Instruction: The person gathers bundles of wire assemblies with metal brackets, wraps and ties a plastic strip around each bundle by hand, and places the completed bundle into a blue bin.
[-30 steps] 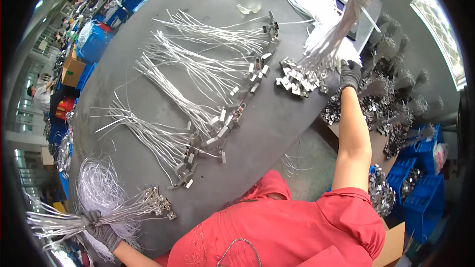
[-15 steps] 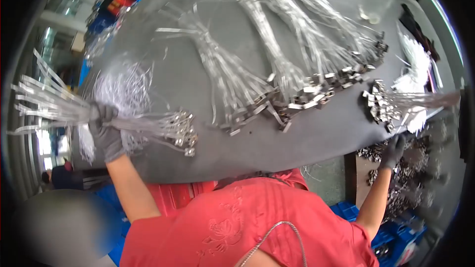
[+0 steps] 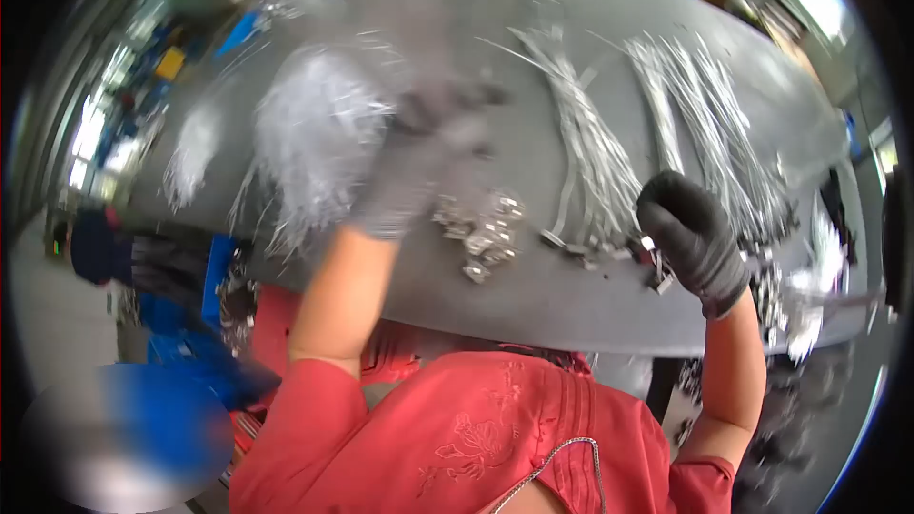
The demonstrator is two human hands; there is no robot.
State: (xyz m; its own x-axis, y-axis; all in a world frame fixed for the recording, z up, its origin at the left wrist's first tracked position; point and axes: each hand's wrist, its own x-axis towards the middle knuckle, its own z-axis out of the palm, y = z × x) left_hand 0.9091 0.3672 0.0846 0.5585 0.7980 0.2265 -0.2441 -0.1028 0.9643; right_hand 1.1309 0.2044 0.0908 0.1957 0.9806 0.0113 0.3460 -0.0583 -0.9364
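Note:
My left hand (image 3: pixel 414 167), in a dark grey glove, is blurred by motion and wrapped round a bundle of metal cable ties (image 3: pixel 490 233). The shiny buckle ends show below the hand, while the strips smear upward past it. My right hand (image 3: pixel 695 238), gloved too, is curled closed over the table at the near ends of the laid-out ties (image 3: pixel 590 124). Whatever its fingers hold, if anything, is hidden. More bundles of ties (image 3: pixel 709 114) lie fanned out behind it, their dark buckles toward me.
A heap of thin clear strips (image 3: pixel 319 124) sits left on the grey table (image 3: pixel 533 309), with a smaller pile (image 3: pixel 195 152) beyond. At the right edge lies another tie bundle (image 3: pixel 771 300) by a white bunch (image 3: pixel 814 276). A person in dark clothes (image 3: pixel 105 247) is at far left.
My left hand has moved right with its bundle, whose strips now point upward instead of left. My right hand has come left from the table's right edge and curled closed. The view has shifted.

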